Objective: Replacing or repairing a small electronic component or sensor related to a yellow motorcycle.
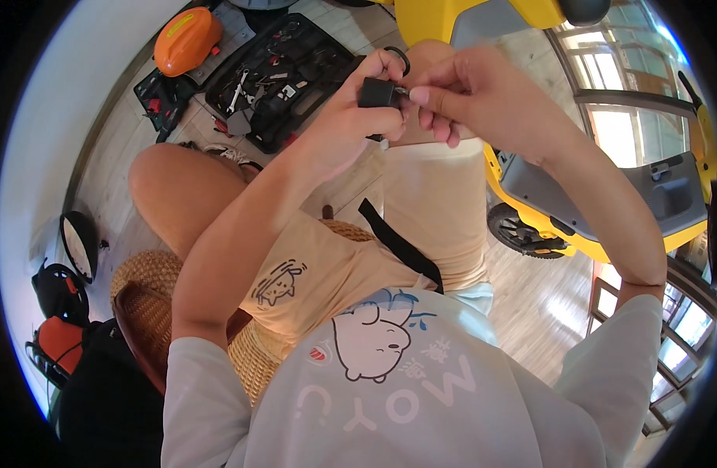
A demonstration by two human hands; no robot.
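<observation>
At the upper centre of my view, the left hand (350, 121) has its fingers clamped around a black block (376, 93); the right hand (483, 90) pinches the metal piece (403, 92) at its end. I'd guess light, stiff; grip the flat sides.

- Orange, helmet-like shell (187, 43) near the pale wall (50, 101)
- Open black tool case (325, 54) on the plank floor (530, 312), a silver wrench (237, 91) lying in it
- Yellow vehicle (591, 249) with grey deck (541, 181) and black wheel (518, 228)
- Woven wicker seat (254, 360)
- Framed glass panes (617, 134) at right
</observation>
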